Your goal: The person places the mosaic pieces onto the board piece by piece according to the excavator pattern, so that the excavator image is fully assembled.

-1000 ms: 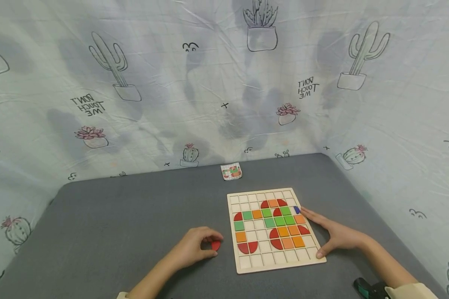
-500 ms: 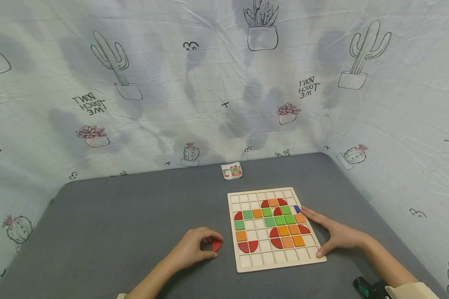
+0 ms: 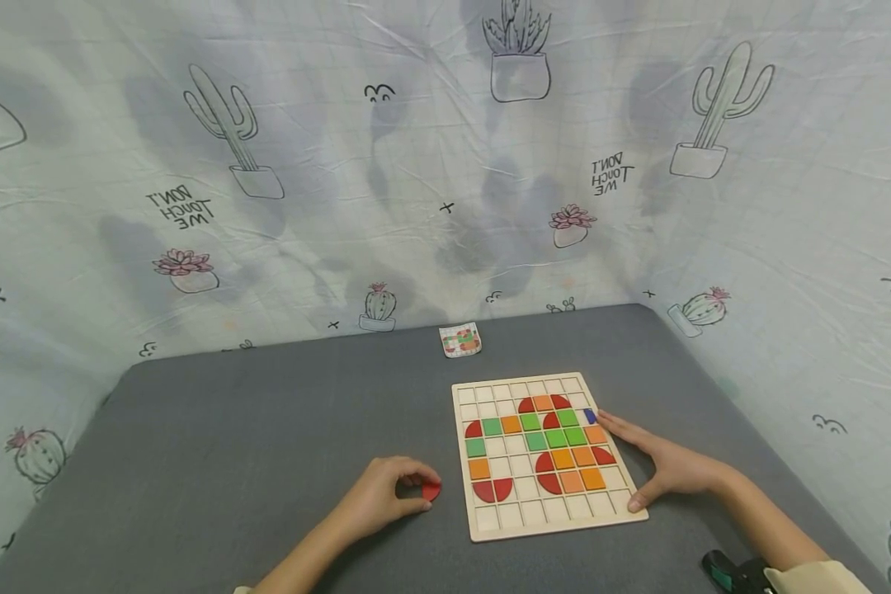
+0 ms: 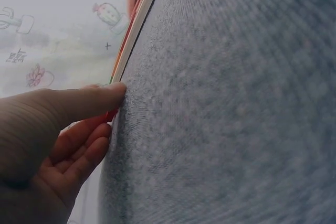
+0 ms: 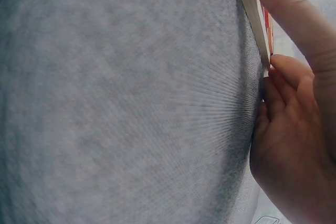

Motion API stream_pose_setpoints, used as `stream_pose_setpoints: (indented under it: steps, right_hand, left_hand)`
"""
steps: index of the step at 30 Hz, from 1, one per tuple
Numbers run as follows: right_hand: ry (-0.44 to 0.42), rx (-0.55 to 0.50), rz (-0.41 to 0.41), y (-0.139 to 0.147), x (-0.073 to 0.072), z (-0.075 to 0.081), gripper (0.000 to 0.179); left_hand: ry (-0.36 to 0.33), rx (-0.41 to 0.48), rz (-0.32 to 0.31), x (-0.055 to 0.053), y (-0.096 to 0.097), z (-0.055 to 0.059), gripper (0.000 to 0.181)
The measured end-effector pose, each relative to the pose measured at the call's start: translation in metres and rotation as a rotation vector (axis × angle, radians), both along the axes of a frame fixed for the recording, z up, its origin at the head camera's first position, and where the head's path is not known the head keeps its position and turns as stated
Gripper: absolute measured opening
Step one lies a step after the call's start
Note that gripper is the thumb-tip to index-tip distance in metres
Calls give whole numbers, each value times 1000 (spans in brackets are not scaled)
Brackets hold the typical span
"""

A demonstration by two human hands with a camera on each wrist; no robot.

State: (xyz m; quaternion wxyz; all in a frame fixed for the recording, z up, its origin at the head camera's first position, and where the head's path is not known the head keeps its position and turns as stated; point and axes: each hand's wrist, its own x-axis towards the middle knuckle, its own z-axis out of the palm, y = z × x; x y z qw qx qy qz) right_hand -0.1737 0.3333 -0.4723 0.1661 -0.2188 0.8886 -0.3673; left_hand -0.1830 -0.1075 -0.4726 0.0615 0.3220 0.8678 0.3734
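Observation:
My left hand (image 3: pixel 380 497) pinches a red tile (image 3: pixel 431 491) with a rounded edge at the table surface, just left of a wooden grid board (image 3: pixel 529 513). In the left wrist view a bit of the red tile (image 4: pixel 111 115) shows between thumb and fingers; the rest is hidden. Along the board's right edge rests my right hand (image 3: pixel 676 470), its fingers stretched towards the upper part and the thumb on the near right corner. Red quarter-circles (image 3: pixel 502 490), green squares (image 3: pixel 575 436), orange squares (image 3: pixel 592 478) and one dark blue piece (image 3: pixel 590 417) lie on the grid.
A small card (image 3: pixel 460 340) with a coloured grid pattern lies at the back of the grey table (image 3: pixel 289 412). Cactus-printed cloth (image 3: pixel 445 165) hangs behind and at the sides. A black and green object (image 3: pixel 731 571) is by the right wrist.
My left fingers have shifted slightly around the red tile, which shows a little differently between them. My right hand and the board stay in place.

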Motion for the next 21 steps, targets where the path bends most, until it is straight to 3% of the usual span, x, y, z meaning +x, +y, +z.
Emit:
stream_pose_setpoints:
  steps: [14, 21]
  right_hand:
    - [3, -7, 1, 0, 0, 0, 111]
    - [-10, 2, -13, 0, 1, -1, 111]
  left_hand:
    - [-43, 53, -13, 0, 1, -1, 29]
    - [-45, 56, -7, 0, 5, 5, 29]
